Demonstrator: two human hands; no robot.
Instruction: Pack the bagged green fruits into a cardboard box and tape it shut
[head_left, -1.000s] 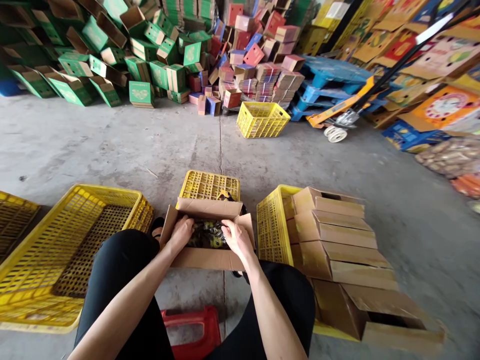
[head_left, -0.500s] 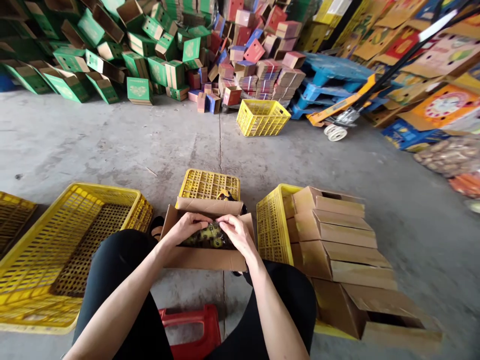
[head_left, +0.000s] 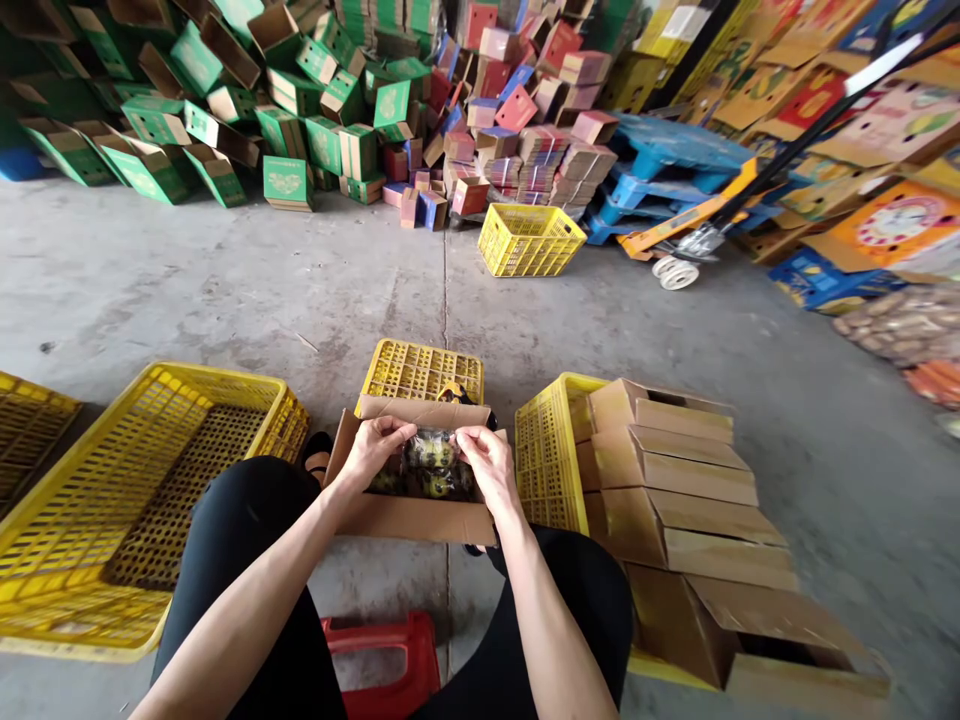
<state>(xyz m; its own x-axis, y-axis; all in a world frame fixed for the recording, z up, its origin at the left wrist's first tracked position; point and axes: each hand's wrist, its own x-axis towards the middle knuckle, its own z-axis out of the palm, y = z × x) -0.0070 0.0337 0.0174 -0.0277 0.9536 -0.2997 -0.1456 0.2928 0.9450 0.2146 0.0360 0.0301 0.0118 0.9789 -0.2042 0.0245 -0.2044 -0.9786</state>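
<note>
An open cardboard box stands between my knees with dark, yellow-green contents under clear, shiny plastic. Over the box, my left hand pinches the left edge of a clear plastic bag, and my right hand pinches its right edge. The bag is stretched between the fingertips of both hands. Greenish-yellow pieces with dark patches show through it; their exact kind is too small to tell. More wrapped pieces lie below the bag inside the box.
Behind the box is an upturned yellow crate with a black-and-orange object near it. A large yellow crate lies left. Cardboard boxes rest on a crate at right. A red stool is below me. A pallet jack stands farther off.
My hands have moved apart, the left one to the left and the right one slightly to the right. The plastic between them is now spread wider and more of it shows.
</note>
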